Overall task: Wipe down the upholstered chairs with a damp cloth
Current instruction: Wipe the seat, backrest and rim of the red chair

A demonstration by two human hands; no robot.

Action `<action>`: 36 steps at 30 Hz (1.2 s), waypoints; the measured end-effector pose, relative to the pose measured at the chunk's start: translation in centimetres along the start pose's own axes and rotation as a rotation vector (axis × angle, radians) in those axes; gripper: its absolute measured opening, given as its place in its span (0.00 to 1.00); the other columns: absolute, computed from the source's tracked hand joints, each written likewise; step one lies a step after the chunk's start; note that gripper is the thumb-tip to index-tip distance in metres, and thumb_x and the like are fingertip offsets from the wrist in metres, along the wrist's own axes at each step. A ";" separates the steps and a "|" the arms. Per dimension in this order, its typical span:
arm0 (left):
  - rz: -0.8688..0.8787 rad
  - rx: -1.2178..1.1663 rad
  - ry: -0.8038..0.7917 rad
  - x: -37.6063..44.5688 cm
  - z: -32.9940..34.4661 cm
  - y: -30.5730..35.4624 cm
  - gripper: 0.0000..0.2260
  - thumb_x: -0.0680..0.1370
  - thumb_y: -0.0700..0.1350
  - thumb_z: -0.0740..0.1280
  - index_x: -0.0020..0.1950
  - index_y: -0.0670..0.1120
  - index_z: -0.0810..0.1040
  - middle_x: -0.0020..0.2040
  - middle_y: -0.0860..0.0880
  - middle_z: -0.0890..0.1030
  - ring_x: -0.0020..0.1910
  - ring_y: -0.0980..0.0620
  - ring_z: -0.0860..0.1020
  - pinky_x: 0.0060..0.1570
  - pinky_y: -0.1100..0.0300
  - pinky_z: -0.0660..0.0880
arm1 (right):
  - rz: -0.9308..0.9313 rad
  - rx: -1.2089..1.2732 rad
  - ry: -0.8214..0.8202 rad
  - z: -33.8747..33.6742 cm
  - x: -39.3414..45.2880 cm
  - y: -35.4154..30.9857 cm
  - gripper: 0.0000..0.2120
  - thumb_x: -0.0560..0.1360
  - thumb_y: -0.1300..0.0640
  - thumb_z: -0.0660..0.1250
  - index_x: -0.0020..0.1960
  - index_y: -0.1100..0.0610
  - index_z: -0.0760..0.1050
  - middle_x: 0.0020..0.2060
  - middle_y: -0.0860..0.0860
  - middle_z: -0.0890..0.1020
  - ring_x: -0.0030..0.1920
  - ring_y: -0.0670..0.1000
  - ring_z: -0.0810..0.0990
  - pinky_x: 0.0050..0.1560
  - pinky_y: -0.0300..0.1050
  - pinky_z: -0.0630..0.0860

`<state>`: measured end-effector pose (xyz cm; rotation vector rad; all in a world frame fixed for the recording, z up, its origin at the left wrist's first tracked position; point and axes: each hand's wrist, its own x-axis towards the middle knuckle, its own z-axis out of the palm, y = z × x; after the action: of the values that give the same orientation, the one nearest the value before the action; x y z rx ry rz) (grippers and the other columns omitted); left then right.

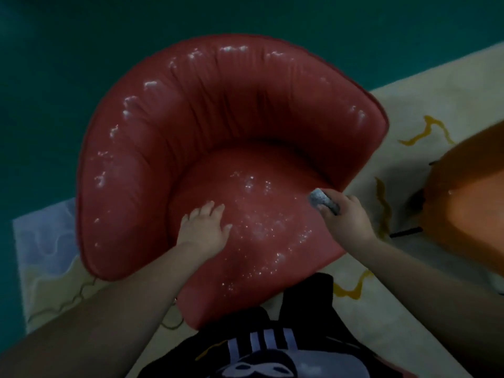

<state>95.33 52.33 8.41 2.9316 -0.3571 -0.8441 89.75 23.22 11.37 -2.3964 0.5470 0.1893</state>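
Observation:
A red upholstered chair with a curved padded back fills the middle of the head view. Its seat and rim glisten with wet spots. My left hand lies flat on the seat's left part, fingers apart and holding nothing. My right hand is closed on a small grey cloth bunched into a wad. The cloth touches the seat's right edge, close to where the armrest ends.
An orange chair stands at the right edge, with dark legs showing. Both chairs rest on a cream rug with yellow squiggles. Dark teal floor lies beyond it. My dark shirt is at the bottom.

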 end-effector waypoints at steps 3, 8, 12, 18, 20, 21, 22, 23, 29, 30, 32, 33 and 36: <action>-0.149 -0.101 0.019 0.5 1.2 0.0 0.28 0.80 0.60 0.54 0.78 0.52 0.55 0.78 0.49 0.56 0.74 0.45 0.59 0.72 0.45 0.59 | -0.108 -0.018 -0.107 1.3 4.2 -0.4 0.21 0.76 0.52 0.67 0.68 0.44 0.71 0.52 0.51 0.74 0.44 0.44 0.70 0.49 0.39 0.67; -0.434 -0.338 0.031 0.5 4.2 0.0 0.27 0.81 0.58 0.54 0.78 0.51 0.56 0.78 0.50 0.56 0.75 0.45 0.57 0.72 0.46 0.59 | -0.274 -0.072 -0.349 5.5 9.4 -1.2 0.23 0.76 0.51 0.68 0.69 0.43 0.69 0.52 0.49 0.72 0.42 0.40 0.75 0.37 0.24 0.66; -0.559 -0.453 0.057 0.5 8.1 -0.6 0.26 0.80 0.57 0.56 0.77 0.52 0.57 0.78 0.51 0.57 0.74 0.46 0.58 0.71 0.47 0.60 | -0.380 -0.084 -0.447 10.6 12.0 -1.5 0.22 0.76 0.51 0.68 0.69 0.42 0.70 0.52 0.47 0.72 0.43 0.38 0.74 0.37 0.20 0.67; -0.668 -0.484 0.055 2.7 14.7 -2.4 0.26 0.80 0.57 0.55 0.77 0.55 0.54 0.78 0.54 0.54 0.75 0.49 0.55 0.70 0.46 0.60 | -0.479 -0.048 -0.494 20.6 14.1 -1.2 0.21 0.77 0.52 0.68 0.69 0.45 0.71 0.56 0.49 0.74 0.46 0.38 0.72 0.42 0.15 0.62; -0.672 -0.486 0.067 3.6 17.1 -3.3 0.26 0.81 0.56 0.55 0.78 0.56 0.53 0.78 0.55 0.52 0.76 0.51 0.53 0.70 0.46 0.59 | -0.518 -0.031 -0.492 23.8 14.9 -1.1 0.21 0.77 0.54 0.68 0.69 0.47 0.71 0.55 0.50 0.72 0.44 0.38 0.72 0.42 0.16 0.63; -0.660 -0.491 0.081 4.2 18.3 -3.8 0.26 0.81 0.56 0.55 0.78 0.57 0.53 0.78 0.56 0.52 0.76 0.51 0.52 0.71 0.47 0.59 | -0.548 -0.041 -0.489 25.5 15.4 -1.1 0.21 0.77 0.54 0.68 0.69 0.48 0.71 0.55 0.51 0.72 0.44 0.39 0.72 0.43 0.16 0.63; -0.641 -0.507 0.094 4.7 19.4 -4.5 0.26 0.81 0.55 0.56 0.78 0.57 0.53 0.78 0.56 0.51 0.76 0.51 0.52 0.72 0.48 0.58 | -0.582 -0.060 -0.482 27.2 16.0 -1.2 0.21 0.77 0.55 0.68 0.69 0.49 0.71 0.55 0.52 0.71 0.45 0.42 0.72 0.44 0.18 0.63; -0.627 -0.526 0.109 5.2 20.5 -5.1 0.26 0.81 0.55 0.56 0.78 0.57 0.52 0.78 0.56 0.51 0.76 0.52 0.51 0.73 0.48 0.57 | -0.616 -0.074 -0.472 28.9 16.7 -1.4 0.21 0.77 0.55 0.68 0.69 0.50 0.72 0.55 0.53 0.71 0.48 0.45 0.72 0.47 0.22 0.63; -0.650 -0.553 0.200 7.9 25.5 -8.1 0.25 0.81 0.52 0.56 0.78 0.58 0.51 0.79 0.57 0.48 0.76 0.52 0.49 0.71 0.44 0.60 | -0.791 -0.160 -0.270 37.9 21.0 -3.2 0.21 0.78 0.55 0.65 0.71 0.53 0.71 0.56 0.60 0.71 0.55 0.60 0.73 0.57 0.40 0.66; -0.653 -0.550 0.215 8.1 26.0 -8.2 0.25 0.81 0.52 0.55 0.78 0.57 0.52 0.79 0.57 0.48 0.76 0.52 0.49 0.71 0.44 0.60 | -0.778 -0.172 -0.258 39.0 20.4 -3.1 0.21 0.78 0.56 0.64 0.71 0.54 0.70 0.57 0.61 0.71 0.56 0.61 0.73 0.59 0.41 0.67; -0.662 -0.522 0.227 8.2 27.1 -8.2 0.26 0.82 0.52 0.54 0.78 0.57 0.50 0.79 0.57 0.45 0.76 0.52 0.48 0.72 0.46 0.60 | -0.873 -0.161 -0.231 40.0 18.0 -1.9 0.22 0.78 0.60 0.63 0.71 0.56 0.70 0.55 0.61 0.72 0.53 0.61 0.74 0.58 0.46 0.71; -0.664 -0.508 0.246 8.0 27.7 -8.1 0.26 0.82 0.52 0.54 0.78 0.57 0.49 0.79 0.56 0.44 0.76 0.52 0.47 0.72 0.48 0.59 | -0.965 -0.162 -0.268 39.8 16.6 -0.7 0.22 0.77 0.62 0.64 0.71 0.55 0.70 0.53 0.60 0.72 0.52 0.60 0.73 0.56 0.47 0.73; -0.665 -0.457 0.342 7.0 28.7 -7.9 0.26 0.81 0.50 0.56 0.78 0.55 0.52 0.79 0.52 0.47 0.77 0.49 0.49 0.75 0.52 0.54 | -1.154 -0.195 -0.457 37.1 14.6 2.6 0.24 0.75 0.66 0.66 0.70 0.52 0.71 0.50 0.54 0.71 0.52 0.53 0.70 0.52 0.38 0.70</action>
<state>87.41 58.25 -20.48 2.6627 0.7610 -0.3624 101.99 40.19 -22.68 -2.3452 -1.0868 0.2560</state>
